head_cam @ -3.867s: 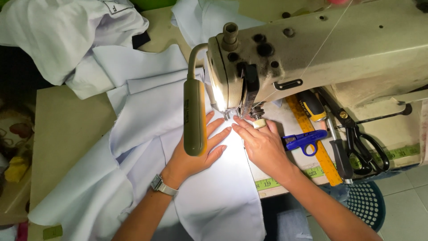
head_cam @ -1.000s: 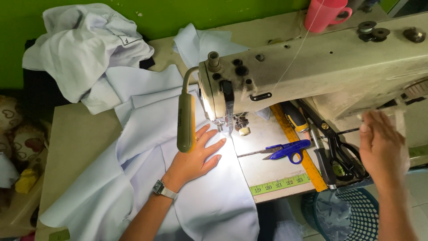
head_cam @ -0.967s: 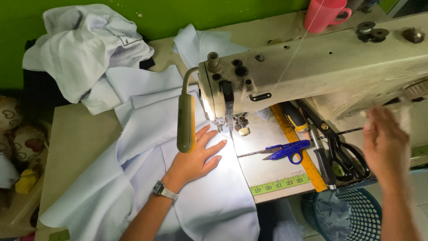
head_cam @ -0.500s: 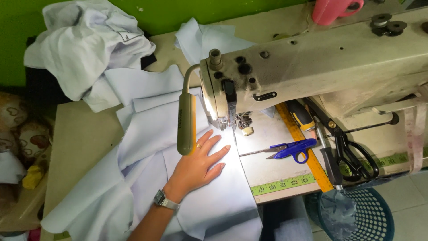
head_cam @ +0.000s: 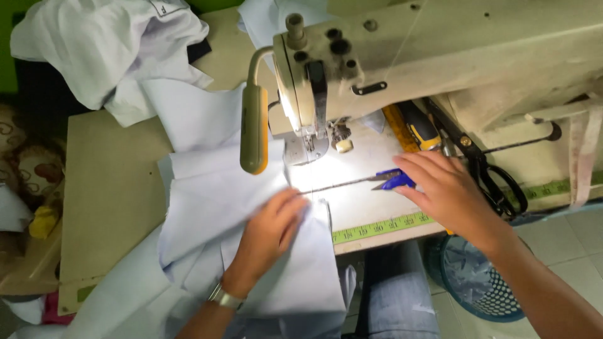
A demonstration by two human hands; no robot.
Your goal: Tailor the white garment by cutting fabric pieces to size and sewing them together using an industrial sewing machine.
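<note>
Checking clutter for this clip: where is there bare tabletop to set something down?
Bare wood lies left of the white cloth, below the heaped garments. Under the sewing machine it is crowded: right hand on blue snips, black scissors, left hand on cloth.

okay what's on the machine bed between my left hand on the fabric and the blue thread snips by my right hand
In the head view, between the left hand on the pale fabric and the blue thread snips lies only bright, bare machine bed, crossed by the snips' thin metal blades.

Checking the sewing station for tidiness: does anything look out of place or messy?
Nothing damaged. White garments lie heaped at the table's far left corner, and black scissors sit wedged beside the machine.
</note>
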